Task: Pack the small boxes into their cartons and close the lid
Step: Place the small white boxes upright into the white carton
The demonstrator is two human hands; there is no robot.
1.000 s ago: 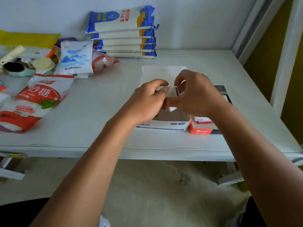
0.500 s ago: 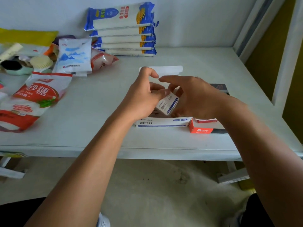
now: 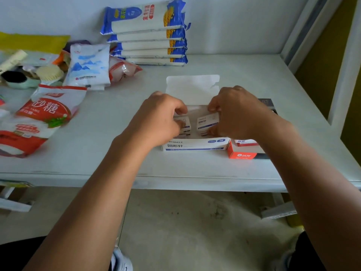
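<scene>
Half a second ago both hands worked one little box above the carton; now they have parted and dropped inside it. The left hand (image 3: 156,118) pinches a small white-and-blue cardboard box (image 3: 184,125), the right hand (image 3: 237,112) pinches a second such box (image 3: 207,122), both low in the open white-and-blue paperclip carton (image 3: 195,146). Its white lid flap (image 3: 192,89) stands raised, so I judge packing is under way and closing not yet.

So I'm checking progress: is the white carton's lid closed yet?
No, the white carton's lid stands open behind both hands.
</scene>
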